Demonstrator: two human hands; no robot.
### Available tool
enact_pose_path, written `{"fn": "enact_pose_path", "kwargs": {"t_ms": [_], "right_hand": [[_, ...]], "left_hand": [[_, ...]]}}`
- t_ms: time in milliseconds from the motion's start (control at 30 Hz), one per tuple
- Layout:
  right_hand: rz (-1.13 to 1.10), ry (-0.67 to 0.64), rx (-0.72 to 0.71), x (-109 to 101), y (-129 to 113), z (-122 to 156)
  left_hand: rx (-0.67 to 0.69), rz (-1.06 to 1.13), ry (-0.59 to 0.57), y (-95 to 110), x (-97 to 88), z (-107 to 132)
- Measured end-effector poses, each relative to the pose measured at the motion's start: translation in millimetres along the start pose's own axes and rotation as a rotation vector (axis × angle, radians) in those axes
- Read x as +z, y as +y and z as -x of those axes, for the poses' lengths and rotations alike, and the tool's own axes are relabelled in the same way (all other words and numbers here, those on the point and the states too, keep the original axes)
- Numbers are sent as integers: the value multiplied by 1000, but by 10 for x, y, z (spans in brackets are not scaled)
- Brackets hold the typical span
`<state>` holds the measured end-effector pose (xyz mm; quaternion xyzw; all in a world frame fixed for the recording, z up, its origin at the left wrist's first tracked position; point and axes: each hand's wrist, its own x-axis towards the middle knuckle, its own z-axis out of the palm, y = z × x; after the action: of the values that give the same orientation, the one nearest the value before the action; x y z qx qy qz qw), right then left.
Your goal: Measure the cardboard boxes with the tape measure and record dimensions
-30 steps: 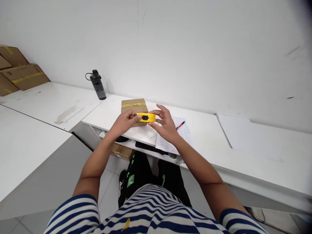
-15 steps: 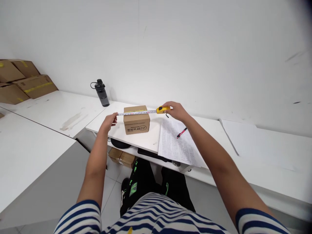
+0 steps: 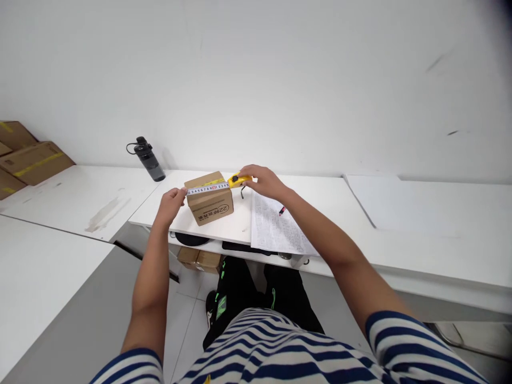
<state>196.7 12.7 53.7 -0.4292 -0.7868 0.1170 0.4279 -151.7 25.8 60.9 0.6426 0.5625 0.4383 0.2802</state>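
Note:
A small brown cardboard box (image 3: pixel 212 208) with dark printing on its front stands on the white table (image 3: pixel 232 230). Across its top front edge stretches the white blade of a tape measure (image 3: pixel 239 180), whose yellow case sits just past the box's right side. My right hand (image 3: pixel 262 181) is closed around that case, and a black strap dangles below it. At the box's left edge, my left hand (image 3: pixel 172 205) pinches the end of the blade. Right of the box lie written paper sheets (image 3: pixel 276 226) with a red and black pen (image 3: pixel 282 210) on them, partly behind my right forearm.
A dark water bottle (image 3: pixel 149 159) stands near the wall, left of the box. Larger cardboard boxes (image 3: pixel 40 160) are stacked at the far left. Blank white sheets (image 3: pixel 376 200) lie on the right. Under the table are small cartons (image 3: pixel 208 260).
The exposed blade has become shorter. My left hand has come to the box's left edge and the tape case to its right side. The box is now slightly turned, and the view has shifted.

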Motion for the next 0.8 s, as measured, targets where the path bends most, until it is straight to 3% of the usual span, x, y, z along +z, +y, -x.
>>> {"fn": "enact_pose_path", "kwargs": {"t_ms": [100, 167, 333, 400, 500, 567, 633, 667, 733, 800], "right_hand": [[-32, 141, -147, -66, -157, 442], [-28, 221, -193, -32, -344, 816], [-37, 360, -262, 322, -755, 1624], [-51, 326, -224, 438, -741, 1782], [-81, 236, -95, 368, -423, 1784], [-29, 224, 19, 138, -35, 1646], [231, 234, 205, -158, 417, 1445], [392, 142, 329, -296, 636, 1340], [602, -201, 542, -500, 1004, 1162], [657, -382, 601, -589, 1241, 1053]], "left_hand": [[98, 21, 66, 210, 43, 368], [122, 148, 0, 247, 252, 667], [-44, 767, -582, 85, 1241, 1425], [-145, 963, -673, 34, 1602, 1608], [-238, 1063, -608, 32, 1983, 1600], [-231, 1001, -526, 54, 2175, 1434], [-167, 865, -426, 65, 2348, 1222], [-120, 786, -393, 64, 2426, 1123], [-32, 638, -398, 49, 2553, 974], [0, 503, -458, 21, 2626, 897]]}}
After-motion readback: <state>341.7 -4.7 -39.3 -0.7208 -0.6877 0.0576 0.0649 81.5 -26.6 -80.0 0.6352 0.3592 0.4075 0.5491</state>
